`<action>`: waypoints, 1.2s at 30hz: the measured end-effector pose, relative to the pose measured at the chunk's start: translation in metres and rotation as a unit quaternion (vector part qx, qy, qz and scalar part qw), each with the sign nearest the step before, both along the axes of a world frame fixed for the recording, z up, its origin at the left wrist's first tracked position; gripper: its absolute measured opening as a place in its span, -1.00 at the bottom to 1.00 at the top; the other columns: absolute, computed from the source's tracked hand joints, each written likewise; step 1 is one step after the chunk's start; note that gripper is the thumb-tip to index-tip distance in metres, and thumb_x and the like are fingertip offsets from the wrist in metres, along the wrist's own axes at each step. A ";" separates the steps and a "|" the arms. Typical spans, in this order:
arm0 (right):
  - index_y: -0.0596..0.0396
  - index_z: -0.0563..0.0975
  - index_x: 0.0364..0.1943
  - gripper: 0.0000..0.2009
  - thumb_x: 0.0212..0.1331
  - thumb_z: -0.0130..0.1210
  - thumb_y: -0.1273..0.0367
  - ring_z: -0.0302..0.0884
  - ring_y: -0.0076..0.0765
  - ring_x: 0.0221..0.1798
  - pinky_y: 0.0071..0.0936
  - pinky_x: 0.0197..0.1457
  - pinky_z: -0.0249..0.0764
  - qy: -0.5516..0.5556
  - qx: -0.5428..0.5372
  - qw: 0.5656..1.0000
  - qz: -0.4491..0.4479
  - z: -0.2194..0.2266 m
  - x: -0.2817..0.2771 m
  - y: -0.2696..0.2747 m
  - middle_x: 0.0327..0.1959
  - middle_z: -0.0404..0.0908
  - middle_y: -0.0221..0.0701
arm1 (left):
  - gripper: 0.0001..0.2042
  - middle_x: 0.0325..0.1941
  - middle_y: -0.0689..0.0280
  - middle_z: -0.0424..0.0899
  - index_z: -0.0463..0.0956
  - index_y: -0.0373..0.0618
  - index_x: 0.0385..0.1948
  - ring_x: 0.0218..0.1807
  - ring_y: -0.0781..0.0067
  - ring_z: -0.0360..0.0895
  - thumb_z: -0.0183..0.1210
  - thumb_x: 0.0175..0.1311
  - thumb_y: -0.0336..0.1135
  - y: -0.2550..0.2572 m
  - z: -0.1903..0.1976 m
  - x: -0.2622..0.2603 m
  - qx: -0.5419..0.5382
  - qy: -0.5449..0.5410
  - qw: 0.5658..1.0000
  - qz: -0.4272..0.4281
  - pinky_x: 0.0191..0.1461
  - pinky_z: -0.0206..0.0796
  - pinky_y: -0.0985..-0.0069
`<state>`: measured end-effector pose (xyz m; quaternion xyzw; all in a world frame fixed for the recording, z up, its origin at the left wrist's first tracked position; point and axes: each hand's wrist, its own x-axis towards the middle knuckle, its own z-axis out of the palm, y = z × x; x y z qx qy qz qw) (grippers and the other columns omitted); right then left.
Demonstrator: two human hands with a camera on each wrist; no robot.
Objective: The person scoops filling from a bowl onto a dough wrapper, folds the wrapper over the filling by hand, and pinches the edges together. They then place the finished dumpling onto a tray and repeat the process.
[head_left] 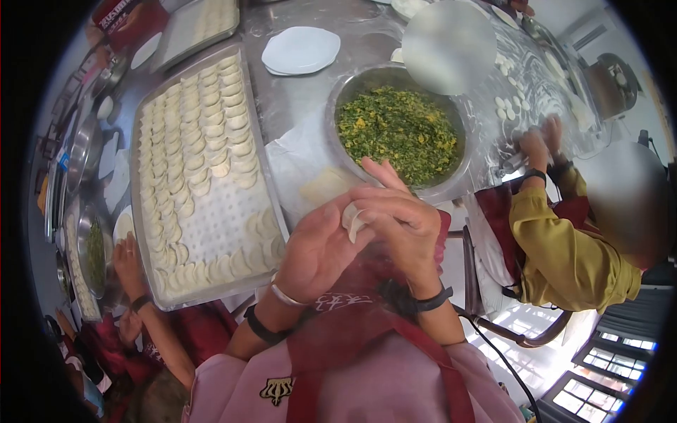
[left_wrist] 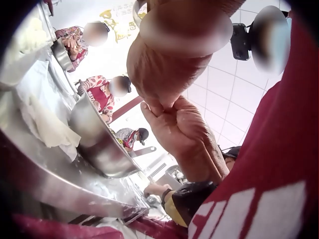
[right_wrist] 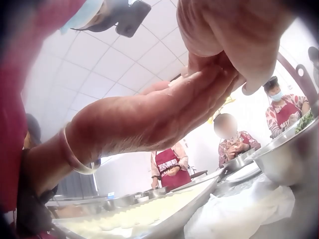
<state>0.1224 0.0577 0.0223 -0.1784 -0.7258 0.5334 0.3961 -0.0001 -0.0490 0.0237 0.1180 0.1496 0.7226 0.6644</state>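
Note:
A small pale dumpling (head_left: 353, 221) is held between both hands at chest height, its folded edge showing in the head view. My left hand (head_left: 312, 247), with a bangle at the wrist, cradles it with the thumb and fingers around its side. From the other side my right hand (head_left: 407, 224) pinches the dough between thumb and fingers. In the left wrist view the right hand (left_wrist: 185, 134) meets the left, and the dumpling is hidden behind them. The left hand (right_wrist: 149, 117) stretches across the right wrist view.
Left of my hands lies a metal tray (head_left: 271, 151) with rows of dumplings. A steel bowl (head_left: 462, 169) of chopped green and yellow filling stands just beyond them. Wrappers (head_left: 326, 185) lie on a white cloth (head_left: 285, 151). White plates (head_left: 301, 51) are farther back. People work on both sides.

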 end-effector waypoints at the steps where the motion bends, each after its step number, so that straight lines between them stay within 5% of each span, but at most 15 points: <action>1: 0.12 0.73 -0.28 -0.85 0.03 0.29 0.52 0.42 0.05 0.37 0.08 0.55 0.02 -0.005 0.001 1.000 0.006 0.000 0.001 0.001 -0.06 0.74 -0.26 | -0.44 0.43 0.07 0.27 0.09 -0.45 0.38 0.47 0.20 0.21 -0.11 0.55 -0.15 -0.001 0.001 0.000 -0.006 0.000 1.000 0.000 0.58 -0.04 0.20; 7: 0.09 0.72 -0.27 -0.84 0.01 0.28 0.50 0.38 -0.01 0.41 0.08 0.57 -0.05 -0.047 0.056 0.996 0.047 0.007 0.008 0.002 -0.04 0.74 -0.32 | -0.47 0.33 0.06 0.38 0.13 -0.47 0.34 0.40 0.24 0.30 -0.11 0.55 -0.19 -0.005 -0.018 -0.001 0.015 -0.081 0.996 -0.039 0.51 0.07 0.18; 8: 0.09 0.72 -0.29 -0.85 0.02 0.27 0.50 0.38 -0.02 0.41 0.08 0.57 -0.06 -0.059 0.079 0.993 0.060 0.006 0.012 0.006 -0.05 0.74 -0.33 | -0.53 0.28 0.10 0.43 0.21 -0.41 0.29 0.36 0.23 0.33 -0.14 0.56 -0.17 -0.005 -0.012 0.000 -0.006 -0.026 0.999 -0.041 0.51 0.08 0.16; 13: 0.07 0.70 -0.41 -0.95 0.07 0.29 0.42 0.41 -0.05 0.38 0.07 0.55 -0.01 0.030 0.034 0.996 0.072 -0.004 0.019 0.001 -0.17 0.75 -0.39 | -0.59 0.19 0.15 0.49 0.33 -0.30 0.19 0.28 0.24 0.40 -0.16 0.58 -0.12 -0.010 -0.004 0.002 -0.098 -0.018 0.994 -0.044 0.45 0.16 0.13; 18: 0.04 0.66 -0.48 -0.86 0.15 0.23 0.32 0.36 0.01 0.39 0.09 0.54 0.01 0.026 0.113 0.990 0.080 -0.019 0.022 -0.002 -0.16 0.72 -0.38 | -0.61 0.18 0.16 0.47 0.32 -0.29 0.16 0.24 0.25 0.41 -0.10 0.56 -0.13 -0.006 -0.011 0.001 -0.010 -0.079 0.991 -0.104 0.39 0.23 0.20; 21: 0.06 0.60 -0.56 -0.75 0.21 0.14 0.27 0.37 0.07 0.37 0.10 0.54 -0.02 0.036 0.100 0.989 0.099 -0.011 0.031 -0.006 -0.24 0.70 -0.37 | -0.64 0.15 0.19 0.46 0.34 -0.23 0.13 0.16 0.29 0.45 -0.10 0.56 -0.12 -0.011 -0.007 0.001 -0.108 0.001 0.990 -0.089 0.35 0.26 0.23; 24: 0.14 0.64 -0.49 -0.84 -0.01 0.23 0.32 0.32 0.03 0.41 0.12 0.55 -0.09 0.054 0.095 0.987 0.116 -0.025 0.033 -0.008 -0.32 0.69 -0.37 | -0.48 0.29 0.04 0.46 0.17 -0.31 0.39 0.30 0.22 0.40 -0.06 0.53 -0.18 -0.011 0.012 0.009 -0.119 -0.034 0.981 -0.152 0.41 0.22 0.21; 25: 0.11 0.63 -0.51 -0.84 0.03 0.21 0.32 0.35 0.03 0.39 0.11 0.54 -0.06 0.043 0.127 0.985 0.108 -0.026 0.037 -0.007 -0.31 0.69 -0.38 | -0.39 0.54 0.04 0.08 0.00 -0.33 0.44 0.56 0.07 0.00 -0.16 0.56 -0.04 -0.013 -0.027 -0.011 -0.046 -0.147 0.965 -0.213 0.61 -0.20 -0.02; 28: 0.04 0.61 -0.57 -0.80 0.15 0.14 0.30 0.42 0.03 0.32 0.06 0.50 0.05 0.006 0.218 0.972 0.087 -0.031 0.040 -0.009 -0.30 0.69 -0.38 | -0.41 0.52 0.03 0.16 0.04 -0.30 0.44 0.53 0.05 0.08 -0.16 0.56 -0.06 -0.011 -0.023 -0.006 -0.049 -0.148 0.956 -0.248 0.58 -0.10 -0.01; 31: 0.03 0.63 -0.62 -0.91 -0.17 0.23 0.35 0.42 0.00 0.29 0.06 0.50 -0.01 0.044 0.171 0.981 0.086 -0.056 0.032 -0.012 -0.44 0.67 -0.42 | -0.40 0.51 0.03 0.18 0.04 -0.29 0.45 0.51 -0.01 0.12 -0.17 0.55 -0.03 -0.011 -0.036 -0.010 -0.064 -0.183 0.941 -0.278 0.57 -0.10 -0.04; 36: 0.06 0.63 -0.64 -0.91 -0.21 0.24 0.36 0.41 -0.02 0.30 0.03 0.48 0.02 0.031 0.131 0.988 0.078 -0.058 0.045 -0.020 -0.46 0.67 -0.46 | -0.36 0.49 0.03 0.23 0.04 -0.26 0.46 0.48 -0.05 0.18 -0.13 0.52 0.02 -0.009 -0.024 0.005 -0.159 -0.051 0.959 -0.229 0.54 -0.03 -0.06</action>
